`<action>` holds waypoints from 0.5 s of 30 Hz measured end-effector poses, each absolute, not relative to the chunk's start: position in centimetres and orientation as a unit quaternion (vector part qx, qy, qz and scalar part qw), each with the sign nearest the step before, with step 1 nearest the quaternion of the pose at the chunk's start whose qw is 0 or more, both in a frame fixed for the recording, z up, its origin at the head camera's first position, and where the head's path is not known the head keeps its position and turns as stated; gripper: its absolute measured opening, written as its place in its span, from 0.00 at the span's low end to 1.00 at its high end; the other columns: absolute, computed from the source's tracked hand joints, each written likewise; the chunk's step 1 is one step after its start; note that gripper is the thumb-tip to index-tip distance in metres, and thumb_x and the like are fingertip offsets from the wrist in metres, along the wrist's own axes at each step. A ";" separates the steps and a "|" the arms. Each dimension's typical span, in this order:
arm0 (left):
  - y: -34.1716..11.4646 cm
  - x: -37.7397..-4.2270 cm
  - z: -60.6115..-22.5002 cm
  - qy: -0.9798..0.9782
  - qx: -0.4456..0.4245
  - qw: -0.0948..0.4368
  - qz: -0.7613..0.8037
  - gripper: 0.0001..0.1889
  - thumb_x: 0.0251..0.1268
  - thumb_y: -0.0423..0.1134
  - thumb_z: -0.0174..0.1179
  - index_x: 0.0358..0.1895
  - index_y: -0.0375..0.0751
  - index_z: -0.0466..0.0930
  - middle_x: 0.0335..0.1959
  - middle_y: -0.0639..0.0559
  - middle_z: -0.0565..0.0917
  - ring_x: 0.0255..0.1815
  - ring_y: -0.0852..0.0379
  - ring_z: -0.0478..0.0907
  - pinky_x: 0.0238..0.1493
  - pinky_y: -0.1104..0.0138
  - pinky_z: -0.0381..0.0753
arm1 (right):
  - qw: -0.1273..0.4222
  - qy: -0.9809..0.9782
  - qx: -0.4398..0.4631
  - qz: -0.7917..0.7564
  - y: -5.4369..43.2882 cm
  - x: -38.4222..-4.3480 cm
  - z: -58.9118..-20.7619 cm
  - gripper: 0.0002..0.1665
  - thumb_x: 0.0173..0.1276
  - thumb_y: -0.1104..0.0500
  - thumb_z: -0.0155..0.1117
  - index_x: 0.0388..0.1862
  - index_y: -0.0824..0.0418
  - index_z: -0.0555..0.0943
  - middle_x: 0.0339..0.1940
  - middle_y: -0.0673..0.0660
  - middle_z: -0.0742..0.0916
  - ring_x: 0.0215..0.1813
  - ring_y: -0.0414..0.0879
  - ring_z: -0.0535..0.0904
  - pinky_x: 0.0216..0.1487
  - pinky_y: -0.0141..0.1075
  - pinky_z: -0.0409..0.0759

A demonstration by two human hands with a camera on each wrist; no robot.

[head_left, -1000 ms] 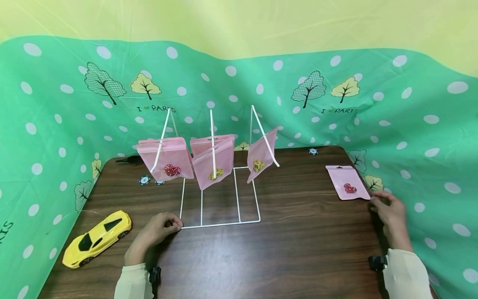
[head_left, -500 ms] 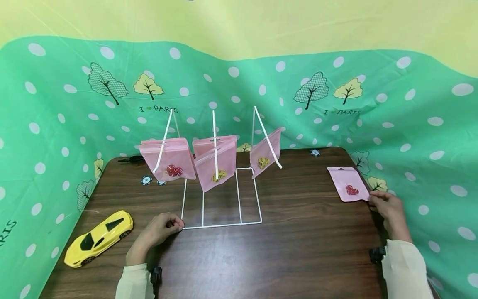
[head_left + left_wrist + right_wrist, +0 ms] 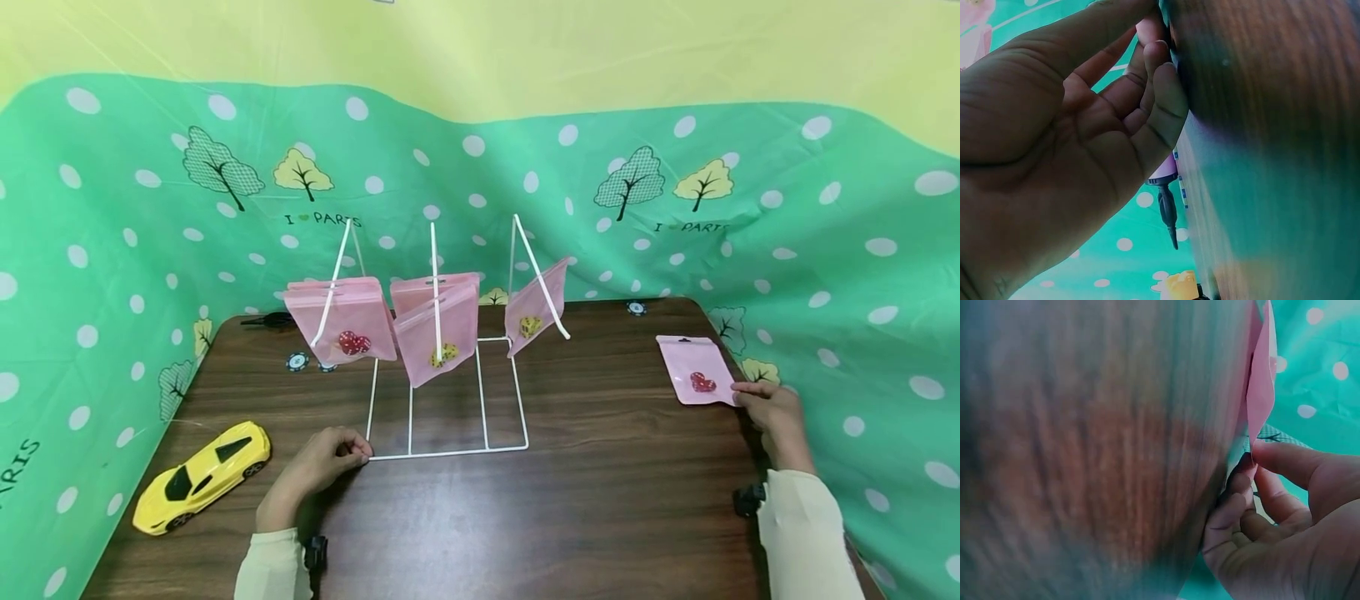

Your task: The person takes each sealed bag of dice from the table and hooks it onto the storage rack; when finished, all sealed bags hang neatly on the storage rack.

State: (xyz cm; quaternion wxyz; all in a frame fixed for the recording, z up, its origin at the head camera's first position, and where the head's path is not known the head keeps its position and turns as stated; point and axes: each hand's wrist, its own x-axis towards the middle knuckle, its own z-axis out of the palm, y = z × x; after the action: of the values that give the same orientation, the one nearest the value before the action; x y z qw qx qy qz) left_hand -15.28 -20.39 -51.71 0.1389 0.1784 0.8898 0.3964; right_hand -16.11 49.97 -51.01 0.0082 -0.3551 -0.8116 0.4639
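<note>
My right hand pinches the near right corner of a pink zip bag that holds red dice. In the right wrist view the bag stands edge-on between thumb and fingertips, close over the wood. At the front left corner of a white wire rack, my left hand grips the frame with curled fingers. The left wrist view shows that hand's palm, its fingertips leaving the top of the picture. Pink bags hang on the rack's arms: red dice at left, yellow dice in the middle, more yellow dice at right.
A yellow toy car lies left of my left hand. Poker chips sit behind the rack's left side, another chip at the back edge. A black tool lies back left. Green dotted cloth surrounds the brown table.
My right hand has moved slightly left, its fingers now further over the bag's corner, and the bag has shifted slightly left. The left hand stays at the rack's corner. The head view has drifted a little.
</note>
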 end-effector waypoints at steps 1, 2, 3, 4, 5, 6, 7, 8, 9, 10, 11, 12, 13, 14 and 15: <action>-20.3 -15.3 -51.7 0.890 0.177 0.138 0.397 0.05 0.73 0.27 0.68 0.36 0.39 0.87 0.31 0.56 0.81 0.34 0.62 0.73 0.37 0.67 0.75 | 0.014 -0.807 -0.354 0.472 49.9 -16.1 -50.9 0.12 0.80 0.65 0.59 0.48 0.67 0.89 0.49 0.57 0.80 0.40 0.46 0.73 0.35 0.37 0.77; -20.3 -15.3 -51.6 0.890 0.176 0.138 0.397 0.05 0.73 0.27 0.68 0.36 0.39 0.87 0.31 0.56 0.81 0.34 0.62 0.73 0.37 0.67 0.75 | 0.020 -0.801 -0.352 0.484 49.8 -16.0 -50.8 0.12 0.81 0.66 0.58 0.48 0.67 0.89 0.47 0.55 0.80 0.38 0.44 0.74 0.35 0.36 0.80; -20.2 -15.3 -51.6 0.891 0.175 0.138 0.396 0.05 0.73 0.27 0.68 0.36 0.40 0.87 0.31 0.57 0.81 0.33 0.62 0.73 0.37 0.67 0.74 | 0.028 -0.792 -0.348 0.501 49.7 -15.8 -50.7 0.12 0.81 0.66 0.57 0.49 0.67 0.88 0.47 0.55 0.80 0.37 0.41 0.75 0.36 0.35 0.83; -20.2 -15.3 -51.6 0.891 0.174 0.138 0.396 0.06 0.72 0.27 0.68 0.36 0.40 0.87 0.31 0.57 0.80 0.33 0.62 0.73 0.37 0.67 0.74 | 0.035 -0.780 -0.344 0.521 49.5 -15.6 -50.7 0.12 0.82 0.67 0.56 0.49 0.67 0.88 0.46 0.54 0.79 0.36 0.38 0.77 0.36 0.33 0.85; -20.2 -15.4 -51.5 0.892 0.173 0.138 0.395 0.06 0.72 0.27 0.68 0.36 0.40 0.87 0.31 0.57 0.80 0.33 0.62 0.73 0.37 0.67 0.74 | 0.042 -0.768 -0.340 0.541 49.4 -15.4 -50.7 0.12 0.82 0.68 0.56 0.49 0.66 0.87 0.46 0.53 0.79 0.35 0.35 0.78 0.36 0.32 0.86; -20.1 -15.4 -51.5 0.892 0.172 0.139 0.394 0.06 0.72 0.27 0.68 0.36 0.40 0.87 0.31 0.57 0.80 0.33 0.61 0.73 0.37 0.67 0.74 | 0.050 -0.751 -0.336 0.566 49.2 -15.2 -50.7 0.12 0.82 0.69 0.55 0.49 0.64 0.87 0.47 0.53 0.78 0.34 0.33 0.79 0.37 0.31 0.87; -20.1 -15.4 -51.5 0.892 0.172 0.140 0.394 0.06 0.73 0.27 0.68 0.36 0.40 0.87 0.31 0.57 0.80 0.33 0.61 0.73 0.37 0.67 0.74 | 0.058 -0.734 -0.330 0.590 48.9 -14.9 -50.8 0.13 0.82 0.70 0.55 0.48 0.63 0.87 0.48 0.53 0.77 0.35 0.32 0.80 0.39 0.30 0.87; -20.1 -15.4 -51.5 0.892 0.174 0.139 0.393 0.05 0.73 0.27 0.68 0.36 0.40 0.87 0.31 0.57 0.81 0.34 0.61 0.73 0.37 0.67 0.74 | 0.064 -0.720 -0.326 0.610 48.7 -14.6 -50.8 0.13 0.82 0.70 0.55 0.47 0.60 0.87 0.50 0.53 0.76 0.36 0.31 0.80 0.40 0.29 0.87; -20.1 -15.4 -51.5 0.892 0.175 0.138 0.393 0.05 0.73 0.27 0.68 0.36 0.40 0.87 0.31 0.56 0.81 0.34 0.61 0.73 0.37 0.67 0.74 | 0.072 -0.703 -0.323 0.630 48.4 -14.4 -50.8 0.14 0.82 0.70 0.56 0.46 0.59 0.88 0.51 0.53 0.75 0.36 0.31 0.81 0.40 0.28 0.87; -20.1 -15.4 -51.5 0.892 0.175 0.138 0.393 0.05 0.73 0.27 0.68 0.36 0.40 0.87 0.31 0.57 0.81 0.34 0.61 0.73 0.37 0.66 0.74 | 0.081 -0.688 -0.321 0.646 48.1 -14.2 -50.9 0.15 0.82 0.70 0.57 0.45 0.57 0.88 0.51 0.52 0.75 0.37 0.31 0.82 0.41 0.28 0.86; -20.2 -15.4 -51.5 0.892 0.174 0.139 0.394 0.05 0.73 0.27 0.68 0.36 0.40 0.87 0.31 0.56 0.81 0.34 0.60 0.73 0.37 0.66 0.74 | 0.091 -0.675 -0.319 0.659 47.8 -14.1 -50.9 0.14 0.81 0.70 0.58 0.45 0.56 0.88 0.51 0.51 0.76 0.37 0.31 0.83 0.41 0.28 0.86; -20.2 -15.3 -51.6 0.892 0.174 0.138 0.393 0.05 0.73 0.27 0.68 0.36 0.39 0.87 0.31 0.56 0.81 0.34 0.61 0.73 0.37 0.66 0.74 | 0.102 -0.664 -0.318 0.669 47.5 -13.9 -50.9 0.14 0.81 0.71 0.58 0.45 0.56 0.89 0.50 0.51 0.76 0.37 0.32 0.83 0.41 0.27 0.86; -20.2 -15.3 -51.6 0.893 0.172 0.139 0.393 0.05 0.72 0.27 0.68 0.36 0.40 0.87 0.31 0.56 0.80 0.33 0.61 0.73 0.37 0.66 0.74 | 0.111 -0.661 -0.316 0.671 47.1 -13.8 -50.9 0.14 0.81 0.70 0.59 0.45 0.56 0.88 0.49 0.50 0.77 0.37 0.32 0.83 0.40 0.27 0.86; -20.2 -15.3 -51.7 0.893 0.170 0.141 0.393 0.06 0.72 0.27 0.68 0.36 0.40 0.87 0.31 0.56 0.80 0.33 0.61 0.73 0.37 0.66 0.74 | 0.121 -0.658 -0.317 0.673 46.8 -13.7 -50.8 0.13 0.81 0.70 0.59 0.46 0.57 0.87 0.48 0.49 0.78 0.37 0.32 0.83 0.40 0.27 0.86; -20.2 -15.2 -51.8 0.893 0.168 0.142 0.393 0.06 0.72 0.27 0.68 0.36 0.40 0.87 0.31 0.56 0.80 0.33 0.61 0.73 0.37 0.67 0.74 | 0.130 -0.654 -0.318 0.674 46.5 -13.6 -50.7 0.12 0.81 0.70 0.60 0.47 0.58 0.87 0.47 0.49 0.78 0.37 0.33 0.83 0.39 0.27 0.86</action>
State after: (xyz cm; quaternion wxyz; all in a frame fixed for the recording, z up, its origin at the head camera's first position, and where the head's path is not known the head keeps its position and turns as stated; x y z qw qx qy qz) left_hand -15.23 -20.23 -51.78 0.1424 0.1676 0.8929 0.3928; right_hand -13.57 46.49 -50.69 0.1298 -0.3177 -0.6540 0.6742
